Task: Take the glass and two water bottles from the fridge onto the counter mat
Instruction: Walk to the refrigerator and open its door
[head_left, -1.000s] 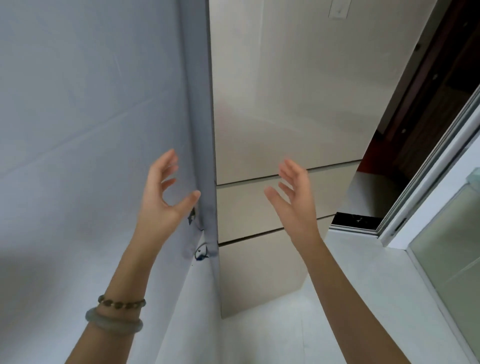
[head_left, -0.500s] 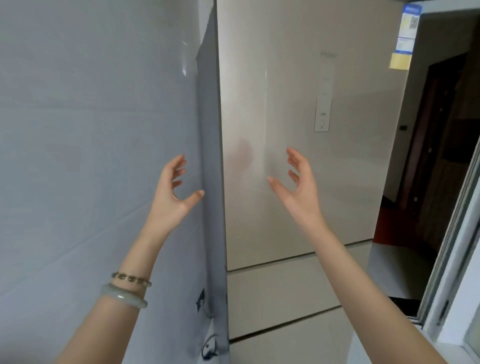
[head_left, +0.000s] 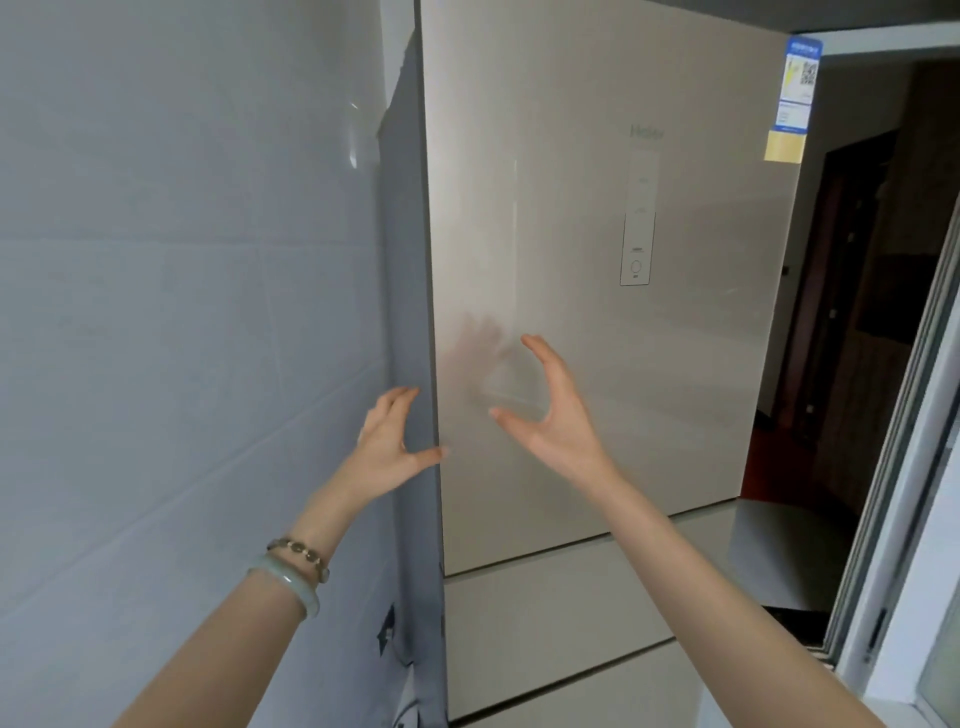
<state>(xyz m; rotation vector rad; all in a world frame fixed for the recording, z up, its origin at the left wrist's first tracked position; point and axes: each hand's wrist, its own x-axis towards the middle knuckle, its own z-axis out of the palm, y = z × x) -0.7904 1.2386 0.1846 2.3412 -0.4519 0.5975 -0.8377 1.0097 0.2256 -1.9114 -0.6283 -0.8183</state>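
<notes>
We face the tiled wall (head_left: 182, 312) on the left & the beige fridge (head_left: 571, 208) right beside it, upper door closed, contents hidden. Our left hand (head_left: 387, 447) is at the door's left edge, fingers spread & a bit curved, thumb tip by the door front, holding nothing. The right hand (head_left: 553, 415) hovers in front of the door, fingers apart in a loose C, also w/ nothing in it.

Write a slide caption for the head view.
Closed fridge door: left hand at its edge, right hand open before it.
</notes>
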